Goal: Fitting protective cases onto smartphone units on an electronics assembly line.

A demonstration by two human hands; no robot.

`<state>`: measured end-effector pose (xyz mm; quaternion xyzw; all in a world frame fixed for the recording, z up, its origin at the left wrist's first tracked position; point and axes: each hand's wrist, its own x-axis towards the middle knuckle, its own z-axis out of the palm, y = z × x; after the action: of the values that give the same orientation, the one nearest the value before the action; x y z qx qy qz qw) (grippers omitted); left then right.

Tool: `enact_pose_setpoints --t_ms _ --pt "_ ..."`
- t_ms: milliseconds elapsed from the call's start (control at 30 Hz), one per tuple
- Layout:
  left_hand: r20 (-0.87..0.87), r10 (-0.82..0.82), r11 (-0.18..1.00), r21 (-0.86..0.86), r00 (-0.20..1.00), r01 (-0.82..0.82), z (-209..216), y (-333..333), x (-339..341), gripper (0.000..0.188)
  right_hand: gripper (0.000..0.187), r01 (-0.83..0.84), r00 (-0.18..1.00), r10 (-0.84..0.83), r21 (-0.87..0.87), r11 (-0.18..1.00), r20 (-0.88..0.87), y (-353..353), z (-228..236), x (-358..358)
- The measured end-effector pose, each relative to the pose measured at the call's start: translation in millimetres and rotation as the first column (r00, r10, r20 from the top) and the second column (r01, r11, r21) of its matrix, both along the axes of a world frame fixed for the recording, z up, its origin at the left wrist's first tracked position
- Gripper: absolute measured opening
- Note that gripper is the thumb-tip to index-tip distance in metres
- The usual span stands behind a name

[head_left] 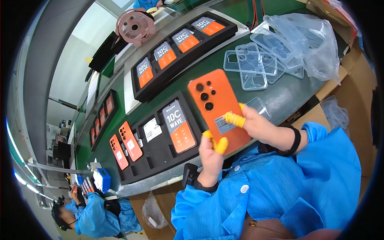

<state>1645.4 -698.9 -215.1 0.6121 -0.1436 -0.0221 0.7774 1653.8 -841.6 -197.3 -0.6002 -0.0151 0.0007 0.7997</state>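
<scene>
An orange smartphone (222,94) is held up with its back showing, dark camera lenses at the top and a pale label lower down. My left hand (212,154) grips its lower left edge, and my right hand (254,123) grips the right edge. Yellow finger cots cover some fingertips of both hands. Just left of the held phone, a black foam tray (150,158) carries a phone (179,126) with printed grey-and-orange film on its front, and a white label card (152,129). Two more orange phones (130,142) lie back up at the tray's left end.
Clear phone cases (252,66) and a plastic bag (316,44) are heaped at the far right. A second black tray (180,60) holds several film-covered phones at the back. A pink fan (135,27) stands behind. Another person (98,214) sits at the lower left.
</scene>
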Motion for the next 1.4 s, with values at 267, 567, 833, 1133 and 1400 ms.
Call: enact_pose_setpoints --t_ms 267,567,833,1133,1400 --pt "0.416 -0.349 0.236 0.906 0.84 -0.35 -1 26 27 0.092 0.025 0.523 0.724 0.269 -0.76 0.385 0.635 -59 19 0" --pt "0.361 -0.323 0.26 0.923 0.875 -0.285 -4 24 30 0.075 0.035 0.269 0.83 0.489 -0.961 0.07 0.268 -64 -2 -21" --pt "0.408 -0.283 0.339 0.889 0.868 -0.308 -1 22 28 0.071 0.029 0.356 0.831 0.483 -0.931 -0.079 0.277 -67 -14 -3" --pt "0.348 -0.142 0.587 0.784 0.927 -0.204 -5 28 24 0.079 0.043 0.111 0.928 0.369 -0.986 -0.124 0.058 -59 -4 2" --pt "0.329 -0.053 0.761 0.624 0.943 -0.175 15 28 18 0.085 0.085 0.2 0.779 0.527 -0.931 0.306 0.341 -71 -19 8"
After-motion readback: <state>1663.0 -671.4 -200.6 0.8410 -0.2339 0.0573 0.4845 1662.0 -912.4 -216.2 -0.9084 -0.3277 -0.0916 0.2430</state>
